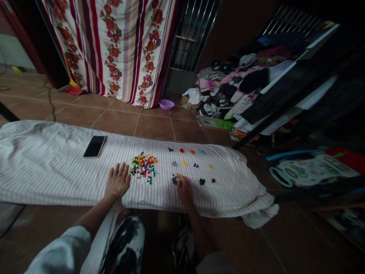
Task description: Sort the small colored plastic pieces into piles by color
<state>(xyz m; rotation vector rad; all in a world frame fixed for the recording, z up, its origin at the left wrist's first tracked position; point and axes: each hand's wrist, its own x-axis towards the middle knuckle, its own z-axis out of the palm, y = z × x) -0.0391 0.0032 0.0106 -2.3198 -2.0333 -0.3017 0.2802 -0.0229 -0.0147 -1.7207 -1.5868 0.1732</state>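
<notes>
My left hand (118, 179) lies flat on the striped cloth with its fingers stretched out, just left of a mixed heap of small coloured pieces (144, 167). My right hand (184, 188) is closed, its fingertips together beside a small pile of dark grey pieces (174, 179); anything between them is too small to make out. Partly hidden behind this hand are some pink pieces (189, 180). Small single-colour piles stand in rows around it, among them red pieces (181, 150), yellow pieces (184, 163), black pieces (202, 181) and brown pieces (213, 180).
A phone (95, 147) lies on the striped cloth (57, 163) left of the heap. Beyond the table are a purple basin (167, 104), a floral curtain (114, 49), a broom (73, 87) and a large clothes pile (228, 87). A dark pole slants at the right.
</notes>
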